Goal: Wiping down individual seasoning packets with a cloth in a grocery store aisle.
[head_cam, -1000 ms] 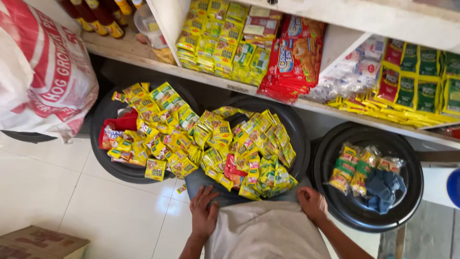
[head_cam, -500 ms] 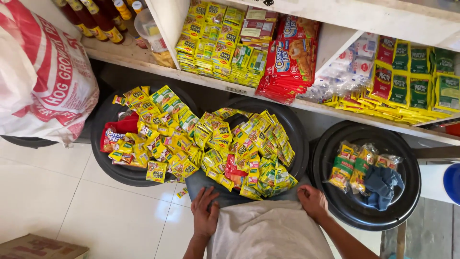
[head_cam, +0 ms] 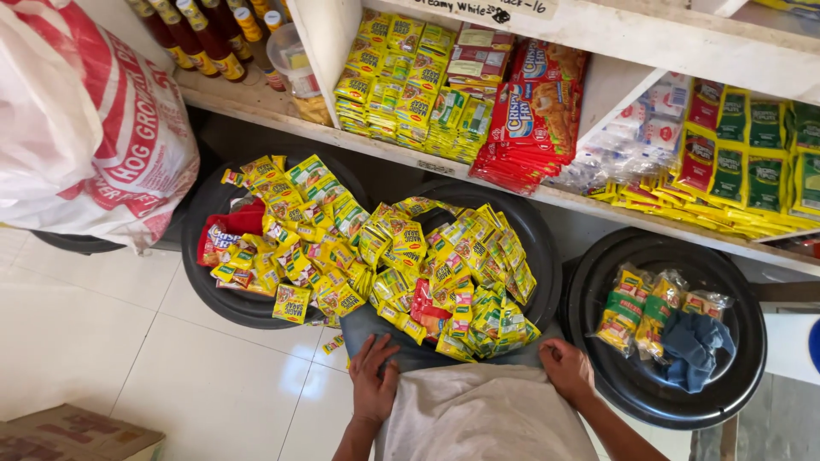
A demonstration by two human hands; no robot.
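White woven sack with red print (head_cam: 85, 128) leans at far left beside a round black basin (head_cam: 213, 294) heaped with yellow-green sachet strips (head_cam: 299, 239). Left hand (head_cam: 373, 382) lies flat, fingers spread, on the grey cloth (head_cam: 483, 418) over the lap, gripping nothing. Second sachet pile (head_cam: 461, 282) fills the middle basin just above. Right hand (head_cam: 566, 369) rests loosely curled on the cloth's edge. Rightmost basin (head_cam: 743, 341) holds bagged packets.
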